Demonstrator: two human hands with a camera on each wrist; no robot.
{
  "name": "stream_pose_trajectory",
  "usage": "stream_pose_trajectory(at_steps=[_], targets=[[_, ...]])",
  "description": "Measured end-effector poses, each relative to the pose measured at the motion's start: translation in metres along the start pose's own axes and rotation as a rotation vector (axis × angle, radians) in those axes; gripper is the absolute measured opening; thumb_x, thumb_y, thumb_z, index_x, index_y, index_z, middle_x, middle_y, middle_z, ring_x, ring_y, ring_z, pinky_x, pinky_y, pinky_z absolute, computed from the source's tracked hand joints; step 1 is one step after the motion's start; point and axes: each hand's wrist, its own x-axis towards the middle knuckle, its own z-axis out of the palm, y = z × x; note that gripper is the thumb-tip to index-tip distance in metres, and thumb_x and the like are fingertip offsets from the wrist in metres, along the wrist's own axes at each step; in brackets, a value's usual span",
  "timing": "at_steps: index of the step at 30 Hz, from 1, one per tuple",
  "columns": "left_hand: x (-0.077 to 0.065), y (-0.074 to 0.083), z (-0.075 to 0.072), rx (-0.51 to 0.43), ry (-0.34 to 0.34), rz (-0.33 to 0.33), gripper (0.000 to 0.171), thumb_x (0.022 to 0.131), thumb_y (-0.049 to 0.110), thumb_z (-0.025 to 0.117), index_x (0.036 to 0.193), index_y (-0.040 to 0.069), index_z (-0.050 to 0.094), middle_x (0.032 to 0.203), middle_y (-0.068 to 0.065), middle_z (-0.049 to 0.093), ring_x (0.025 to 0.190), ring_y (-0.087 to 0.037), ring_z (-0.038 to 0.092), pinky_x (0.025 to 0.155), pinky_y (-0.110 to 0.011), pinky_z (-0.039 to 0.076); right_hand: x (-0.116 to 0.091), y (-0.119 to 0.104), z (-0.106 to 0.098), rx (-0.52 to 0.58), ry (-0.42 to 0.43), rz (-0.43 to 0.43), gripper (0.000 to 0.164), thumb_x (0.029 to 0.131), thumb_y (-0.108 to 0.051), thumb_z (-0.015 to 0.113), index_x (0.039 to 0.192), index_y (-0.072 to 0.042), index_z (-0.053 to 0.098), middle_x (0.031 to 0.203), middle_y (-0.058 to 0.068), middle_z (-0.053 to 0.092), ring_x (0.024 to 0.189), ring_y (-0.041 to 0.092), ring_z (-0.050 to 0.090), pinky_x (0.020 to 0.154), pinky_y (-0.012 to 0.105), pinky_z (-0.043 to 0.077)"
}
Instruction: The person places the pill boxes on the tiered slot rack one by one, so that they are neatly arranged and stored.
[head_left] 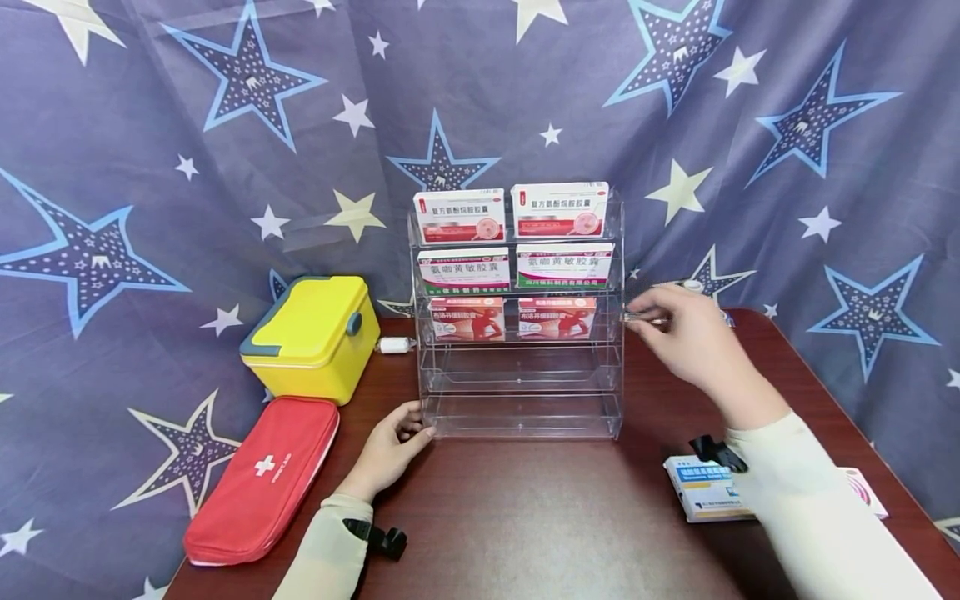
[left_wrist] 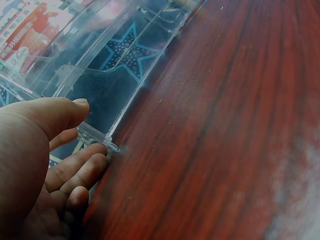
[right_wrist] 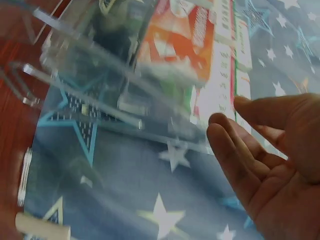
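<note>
A clear acrylic display rack [head_left: 519, 407] stands upright on the table, its upper three tiers holding medicine boxes in pairs. White-and-red boxes [head_left: 560, 211] fill the top tier, white-green-and-pink boxes [head_left: 564, 268] the second, and orange-red boxes [head_left: 557, 320] the third. My left hand [head_left: 387, 446] holds the rack's lower left corner, thumb toward the front and the other fingers curled at the outer side. Beside the rack's right edge, at third-tier height, is my right hand [head_left: 693, 337]. Its thumb and fingers stand slightly apart in the right wrist view, with nothing seen between them.
A yellow box with a grey-trimmed lid [head_left: 311, 337] and a red first-aid pouch [head_left: 262, 483] lie left of the rack. Near the yellow box is a small white bottle [head_left: 395, 344]. A blue-and-white medicine box [head_left: 705, 490] and a pink-and-white box [head_left: 862, 492] lie by my right forearm.
</note>
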Motion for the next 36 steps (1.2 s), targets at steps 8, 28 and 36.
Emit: stream_pose_trajectory(at_steps=[8,28,36], targets=[[0.000,0.000,0.000,0.002,0.004,0.016,0.044,0.096,0.021,0.079,0.135,0.007,0.064,0.107,-0.004,0.068,0.100,-0.020,0.065,0.086,-0.033,0.050,-0.080,0.062,-0.061,-0.010,-0.123,0.132,0.033,0.084,-0.011,0.089,0.114,-0.016,0.076,0.093,0.002,0.077,0.076,0.002,0.065,0.066,0.016,0.045],[0.000,-0.002,0.001,-0.005,0.006,0.013,0.044,0.096,0.018,0.079,0.135,0.006,0.064,0.107,-0.002,0.071,0.102,-0.020,0.065,0.087,-0.031,0.052,-0.213,0.195,-0.099,-0.034,-0.468,0.552,0.068,0.084,-0.026,0.088,0.137,0.008,0.060,0.134,0.041,0.055,0.115,0.047,0.053,0.087,0.054,0.049],[0.001,-0.002,0.001,0.003,0.008,0.015,0.044,0.096,0.019,0.080,0.135,0.007,0.063,0.107,-0.002,0.071,0.102,-0.020,0.065,0.087,-0.032,0.051,-0.217,0.201,-0.102,-0.042,-0.535,0.509,0.061,0.080,-0.017,0.089,0.130,0.008,0.065,0.126,0.033,0.064,0.093,-0.013,0.044,0.070,0.020,0.048]])
